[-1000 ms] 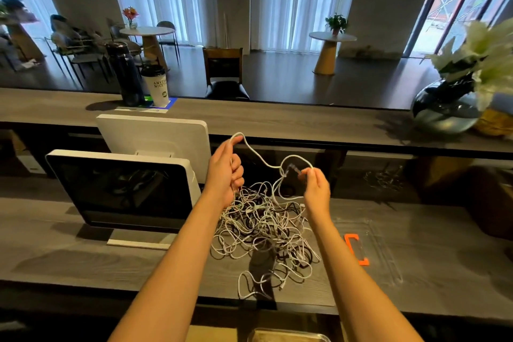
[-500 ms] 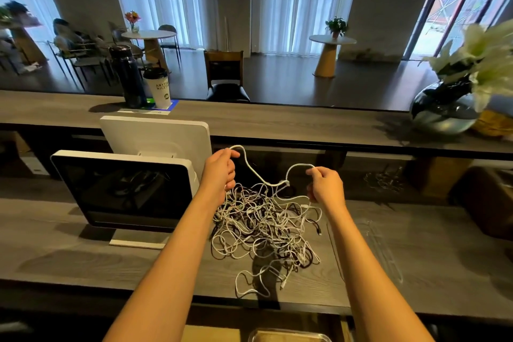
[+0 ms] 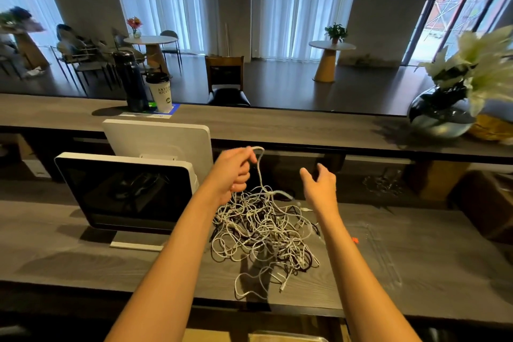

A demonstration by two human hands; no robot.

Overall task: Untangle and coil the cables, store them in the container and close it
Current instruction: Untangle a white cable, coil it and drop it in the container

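Nearest the lower edge, two bare forearms reach up the frame over a grey wood-grain counter [image 3: 55, 255]. At the centre of it lies one tangled heap of thin white and dark cables [image 3: 263, 233]; how many cables it holds cannot be counted, though a loose white loop trails toward the counter's near edge. The left hand [image 3: 233, 172] is above the heap's upper left side, fingers curled round a single white cable strand [image 3: 259, 164] that arches over the fist and drops into the pile. The right hand [image 3: 319, 184] hovers just right of the strand with fingers spread and loosely bent — it holds nothing. To the right of the right forearm lies one clear flat plastic container [image 3: 385, 255], hard to make out, with a small orange clip [image 3: 354, 240] at its left edge.

Left of centre stand two white-framed screens [image 3: 125, 191], one facing the person, one turned away. Farther up, on the raised grey ledge [image 3: 277, 125] — one dark flask [image 3: 130, 80], one white paper cup with a black lid [image 3: 159, 91], and at the right one round glass vase of white flowers [image 3: 441, 114].
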